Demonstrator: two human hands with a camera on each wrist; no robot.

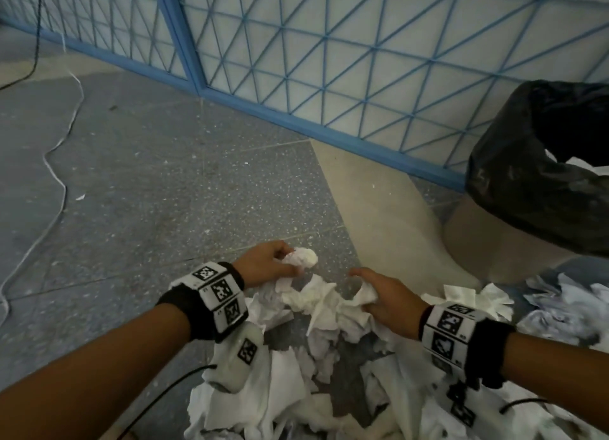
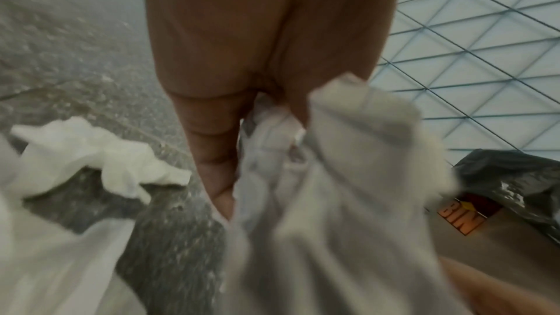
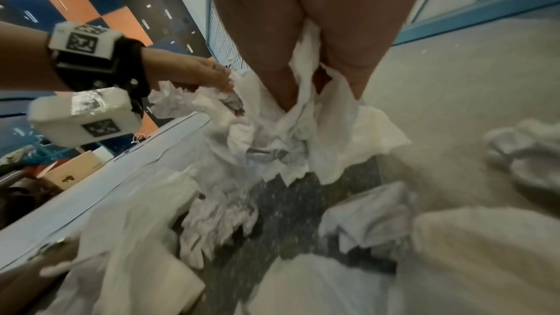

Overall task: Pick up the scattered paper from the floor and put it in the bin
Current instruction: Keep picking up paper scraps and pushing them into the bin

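Note:
A heap of crumpled white paper point(image 1: 296, 383) covers the speckled floor in front of me. My left hand point(image 1: 275, 263) grips a wad of white paper point(image 1: 301, 256) at the heap's far edge; the left wrist view shows that paper point(image 2: 318, 176) bunched under my fingers point(image 2: 212, 143). My right hand point(image 1: 379, 294) grips more crumpled paper point(image 1: 365, 296) just to the right; in the right wrist view the sheets point(image 3: 306, 128) hang from its curled fingers point(image 3: 278, 73). The bin point(image 1: 540, 172), lined with a black bag, stands at the right, with white paper inside.
A blue grid partition point(image 1: 329, 60) runs along the far side. A white cord point(image 1: 56, 172) snakes over the floor at left. More loose paper point(image 1: 560, 307) lies at the right below the bin. Lockers point(image 3: 100, 1) show in the right wrist view.

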